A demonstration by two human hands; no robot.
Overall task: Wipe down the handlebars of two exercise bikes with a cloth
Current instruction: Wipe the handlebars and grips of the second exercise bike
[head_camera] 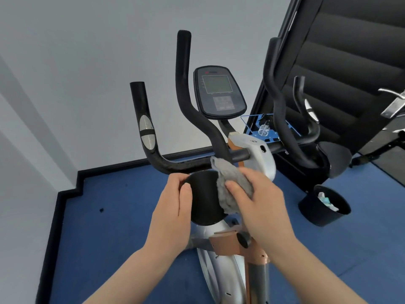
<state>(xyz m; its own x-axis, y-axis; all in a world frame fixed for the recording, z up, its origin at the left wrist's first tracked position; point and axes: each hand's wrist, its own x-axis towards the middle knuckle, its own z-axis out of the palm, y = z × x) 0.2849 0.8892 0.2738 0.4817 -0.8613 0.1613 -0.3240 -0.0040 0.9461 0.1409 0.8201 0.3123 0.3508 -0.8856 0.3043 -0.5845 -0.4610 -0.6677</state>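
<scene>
the right hand [260, 200] pressed the fluffy grey cloth [232, 185] against a black rounded elbow pad [203, 200] (left hand [173, 207] gripping its edge); next, probably the black foam handlebar [175, 165].

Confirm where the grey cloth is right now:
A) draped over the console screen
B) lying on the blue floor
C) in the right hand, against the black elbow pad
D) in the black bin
C: the right hand presses the grey cloth against the black elbow pad, which the left hand holds on its other side.
</scene>
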